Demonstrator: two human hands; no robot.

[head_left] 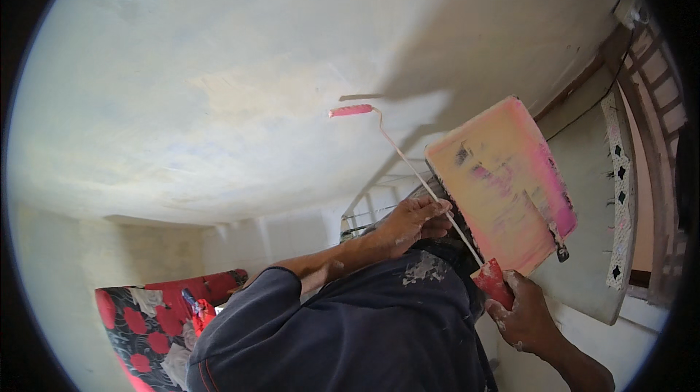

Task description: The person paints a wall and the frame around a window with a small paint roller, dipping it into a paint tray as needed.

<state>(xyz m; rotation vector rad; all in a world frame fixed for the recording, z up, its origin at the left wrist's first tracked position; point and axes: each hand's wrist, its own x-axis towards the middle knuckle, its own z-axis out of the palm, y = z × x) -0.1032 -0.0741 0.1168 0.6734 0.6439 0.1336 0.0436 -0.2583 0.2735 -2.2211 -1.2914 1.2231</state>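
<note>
A small paint roller with a pink sleeve and a long thin bent rod stretches up and to the left, in front of a pale, patchy wall. Its red handle is gripped in my right hand, low on the right. Higher up, my left hand has its fingers curled in at the rod and seems to pinch it. Just right of the rod is a rectangular board smeared with cream and pink paint. A flat tool with a dark handle, seemingly a scraper, lies across its right part. White smears mark both hands.
The pale wall fills the upper left and carries shadows. A red and black flowered couch with cloths on it is at lower left. Right of the board are a grey panel with a lace-like strip and a wooden lattice frame.
</note>
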